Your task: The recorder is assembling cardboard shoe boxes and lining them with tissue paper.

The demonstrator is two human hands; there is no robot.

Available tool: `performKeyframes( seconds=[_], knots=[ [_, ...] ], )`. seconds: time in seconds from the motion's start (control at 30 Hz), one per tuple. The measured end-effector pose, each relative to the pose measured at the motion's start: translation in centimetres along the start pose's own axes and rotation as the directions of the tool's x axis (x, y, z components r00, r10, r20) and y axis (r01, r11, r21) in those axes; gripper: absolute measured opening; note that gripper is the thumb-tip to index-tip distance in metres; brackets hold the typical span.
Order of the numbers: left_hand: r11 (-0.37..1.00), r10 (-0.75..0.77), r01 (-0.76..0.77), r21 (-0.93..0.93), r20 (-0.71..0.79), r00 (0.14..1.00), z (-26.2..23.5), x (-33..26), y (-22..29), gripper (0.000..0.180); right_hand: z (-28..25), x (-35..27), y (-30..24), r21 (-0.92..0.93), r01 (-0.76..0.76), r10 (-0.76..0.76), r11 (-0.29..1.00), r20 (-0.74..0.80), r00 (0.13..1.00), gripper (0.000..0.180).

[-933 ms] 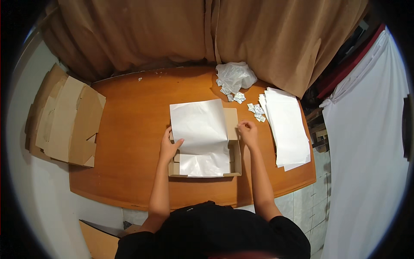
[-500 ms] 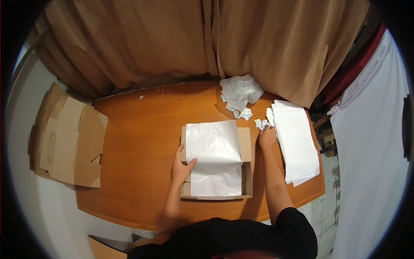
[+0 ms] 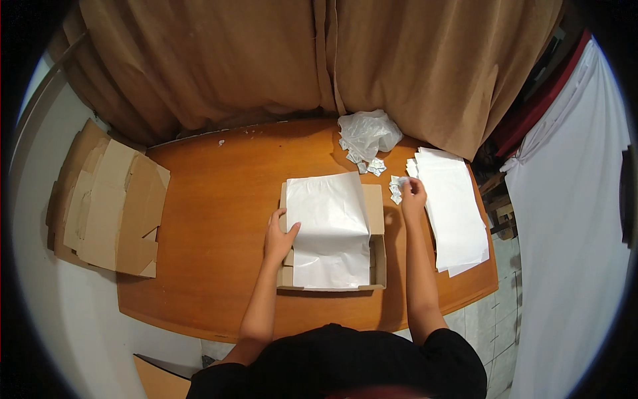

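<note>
An open cardboard box [image 3: 377,269] stands near the middle of the table. A white, slightly glossy paper sheet [image 3: 329,219] lies over it, creased across and covering most of the inside. My left hand [image 3: 280,238] grips the box's left edge, its thumb on the sheet and its fingers at the outer side. To the right of the box, my right hand [image 3: 414,192] has its fingers pinched on a small white sachet [image 3: 404,181]. Several more small sachets [image 3: 395,193] lie on the table beside those fingertips.
A stack of white sheets [image 3: 455,213] lies to the right. At the back, a clear plastic bag [image 3: 369,133] stands with several sachets [image 3: 375,166] around it. Flattened cardboard boxes [image 3: 113,206] lean at the left end of the table [image 3: 212,233]. Brown curtains [image 3: 212,60] hang behind.
My right hand has lifted slightly from the small sachet pile, with a sachet at its fingertips. My left hand keeps its place on the box. The whole view has shifted slightly.
</note>
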State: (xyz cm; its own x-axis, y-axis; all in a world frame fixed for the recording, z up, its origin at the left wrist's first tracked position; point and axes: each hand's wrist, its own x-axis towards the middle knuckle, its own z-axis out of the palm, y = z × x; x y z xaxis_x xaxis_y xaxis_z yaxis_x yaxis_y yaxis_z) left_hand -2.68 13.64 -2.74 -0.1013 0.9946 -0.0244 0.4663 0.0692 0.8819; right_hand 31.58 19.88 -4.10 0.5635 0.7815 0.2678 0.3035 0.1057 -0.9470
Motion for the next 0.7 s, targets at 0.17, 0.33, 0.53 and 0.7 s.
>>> performKeyframes(
  seconds=[0.17, 0.33, 0.53, 0.7],
  knots=[
    [0.980, -0.114, 0.109, -0.165, -0.017, 0.993, 0.2, 0.4, -0.4, 0.060, 0.3, -8.2, -7.9, 0.074, -0.208, 0.131, 0.975, 0.564, 0.815, 0.033],
    [0.999, -0.017, 0.022, 0.047, -0.110, 0.994, 0.1, -1.0, -0.5, 0.056, 1.6, -11.1, -7.1, -0.199, 0.060, 0.023, 0.978, 0.390, 0.921, 0.049],
    [0.981, -0.018, 0.045, 0.188, -0.145, 0.989, -0.1, -2.9, -0.9, 0.047, 3.7, -9.4, -5.4, -0.575, 0.134, 0.033, 0.807, 0.270, 0.962, 0.058],
    [0.990, -0.045, 0.056, 0.133, -0.088, 0.995, -0.6, -3.1, -2.0, 0.047, 3.4, -9.0, -5.2, -0.690, 0.038, 0.162, 0.723, 0.223, 0.961, 0.037]
  ],
)
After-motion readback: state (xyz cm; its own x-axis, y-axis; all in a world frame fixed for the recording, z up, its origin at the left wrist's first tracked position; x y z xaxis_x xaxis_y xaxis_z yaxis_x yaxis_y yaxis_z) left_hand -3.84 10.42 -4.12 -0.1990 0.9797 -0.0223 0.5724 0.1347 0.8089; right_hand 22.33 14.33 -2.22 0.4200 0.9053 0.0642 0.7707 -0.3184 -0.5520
